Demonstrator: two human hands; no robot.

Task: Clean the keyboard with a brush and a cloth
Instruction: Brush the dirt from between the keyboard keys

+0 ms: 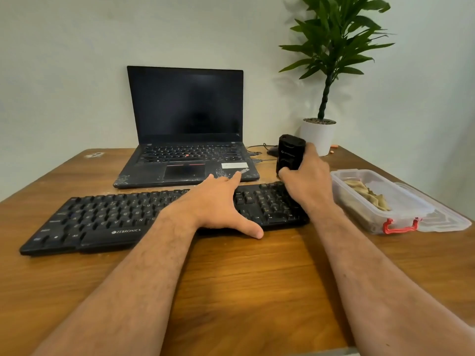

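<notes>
My left hand [218, 201] lies flat, fingers spread, on the keyboard [108, 217]. My right hand [307, 173] grips a black brush [290, 154] above the keyboard's right end.

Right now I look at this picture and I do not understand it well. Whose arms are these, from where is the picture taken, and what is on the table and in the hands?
No machine here: a person wears a camera on the head, so you see their own two arms from above.

On the wooden table lies a black keyboard. Behind it stands an open laptop with a dark screen. On the right is a clear plastic box with a tan cloth inside; its lid lies beside it. A potted plant stands at the back.

The left hand rests open on the keyboard, steadying it. The right hand grips a black object, probably the cleaning brush, though no bristles show.
</notes>
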